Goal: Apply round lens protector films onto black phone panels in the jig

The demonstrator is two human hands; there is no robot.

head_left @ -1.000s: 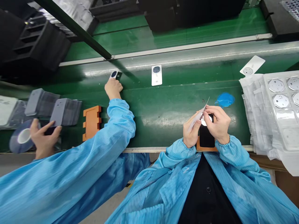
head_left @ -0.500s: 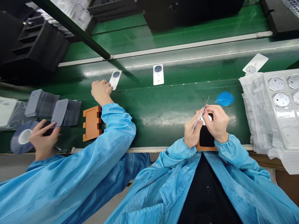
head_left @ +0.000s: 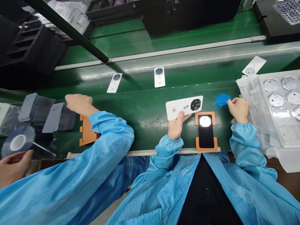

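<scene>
A white phone back cover [head_left: 174, 109] with a round black camera area is held up, tilted, in my left hand [head_left: 177, 126], its thumb across the lower edge. My right hand [head_left: 240, 109] is closed in a pinch at the right edge of a crumpled, film-like blue piece [head_left: 222, 100] on the green surface. Whatever is between those fingertips is too small to make out. Between my hands sits an orange fixture [head_left: 199, 142] carrying a black plate [head_left: 206, 136] with a white round disc [head_left: 205, 121] near its top.
Two white covers [head_left: 159, 78] lie farther back. At right, a clear tray [head_left: 287, 117] of round parts stands beside stacked plastic sleeves [head_left: 254, 125]. On the left, a co-worker's hand [head_left: 78, 103] is above another orange fixture [head_left: 86, 131], near grey covers [head_left: 52, 118] and a tape roll [head_left: 17, 142].
My hands have moved apart: the left one turned the cover face up and took it left, the right one went to the blue piece. The co-worker's hands moved left, leaving a white cover behind.
</scene>
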